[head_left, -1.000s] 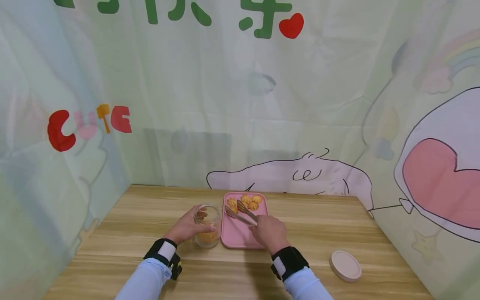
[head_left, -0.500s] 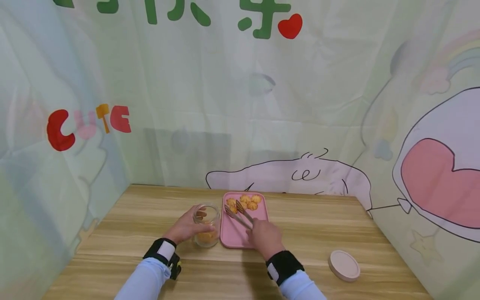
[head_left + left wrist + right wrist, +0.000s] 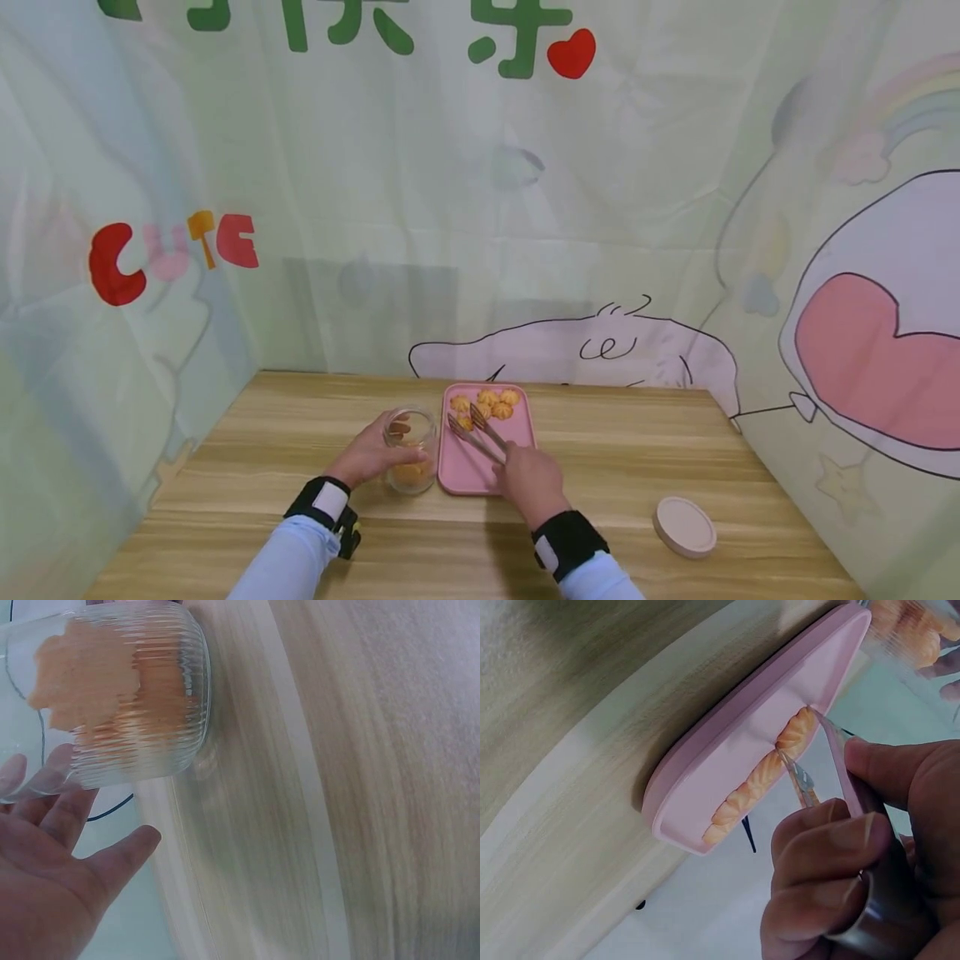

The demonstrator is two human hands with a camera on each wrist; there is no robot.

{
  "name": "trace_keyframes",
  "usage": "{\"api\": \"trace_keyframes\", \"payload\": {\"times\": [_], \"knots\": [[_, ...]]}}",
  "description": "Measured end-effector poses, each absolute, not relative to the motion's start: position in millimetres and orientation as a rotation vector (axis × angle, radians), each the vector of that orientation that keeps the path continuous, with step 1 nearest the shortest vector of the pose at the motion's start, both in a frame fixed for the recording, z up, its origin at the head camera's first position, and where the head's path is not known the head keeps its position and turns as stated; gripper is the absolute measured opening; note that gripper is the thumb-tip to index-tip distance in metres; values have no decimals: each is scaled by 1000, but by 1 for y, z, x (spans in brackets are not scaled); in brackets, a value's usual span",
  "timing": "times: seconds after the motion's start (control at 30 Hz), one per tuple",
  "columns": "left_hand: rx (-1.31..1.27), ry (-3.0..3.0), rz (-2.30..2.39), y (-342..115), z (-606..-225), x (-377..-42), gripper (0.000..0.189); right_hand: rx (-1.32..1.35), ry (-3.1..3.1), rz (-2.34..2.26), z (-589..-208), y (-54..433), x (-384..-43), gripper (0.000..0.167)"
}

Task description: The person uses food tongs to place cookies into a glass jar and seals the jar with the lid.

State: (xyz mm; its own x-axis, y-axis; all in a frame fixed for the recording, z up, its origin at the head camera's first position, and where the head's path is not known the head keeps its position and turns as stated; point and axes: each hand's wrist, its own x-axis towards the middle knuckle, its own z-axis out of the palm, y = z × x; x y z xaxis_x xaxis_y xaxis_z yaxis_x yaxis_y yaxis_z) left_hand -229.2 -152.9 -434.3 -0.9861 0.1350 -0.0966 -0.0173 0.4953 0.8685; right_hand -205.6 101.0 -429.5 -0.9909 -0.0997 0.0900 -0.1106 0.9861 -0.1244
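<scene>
My left hand holds a clear glass jar upright on the table, thumb on the near side and fingers behind. Golden cookies lie in the jar's lower part, seen through its ribbed wall. In my right hand is a pair of metal tongs, gripped by the handles. Their spread tips reach over the pink tray, on either side of a swirled cookie. Several more cookies sit at the tray's far end. The right wrist view shows thumb and curled fingers around the handles.
A round pale lid lies on the wooden table to the right. The tray stands close beside the jar. A printed cloth backdrop rises behind the table and along both sides.
My right hand has drawn slightly left and nearer to me, and the tong tips have shifted slightly around the near-left cookie. The left hand keeps its hold on the jar.
</scene>
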Motion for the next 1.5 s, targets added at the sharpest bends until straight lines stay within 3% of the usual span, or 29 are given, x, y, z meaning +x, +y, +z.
{"api": "trace_keyframes", "payload": {"times": [1.07, 1.5], "knots": [[102, 2583, 1538, -152, -440, -227, 84, 107, -2992, 398, -423, 118, -167, 26], [117, 2601, 1529, -151, -435, -227, 85, 28, -3061, 416, -414, 132, -164, 36]]}}
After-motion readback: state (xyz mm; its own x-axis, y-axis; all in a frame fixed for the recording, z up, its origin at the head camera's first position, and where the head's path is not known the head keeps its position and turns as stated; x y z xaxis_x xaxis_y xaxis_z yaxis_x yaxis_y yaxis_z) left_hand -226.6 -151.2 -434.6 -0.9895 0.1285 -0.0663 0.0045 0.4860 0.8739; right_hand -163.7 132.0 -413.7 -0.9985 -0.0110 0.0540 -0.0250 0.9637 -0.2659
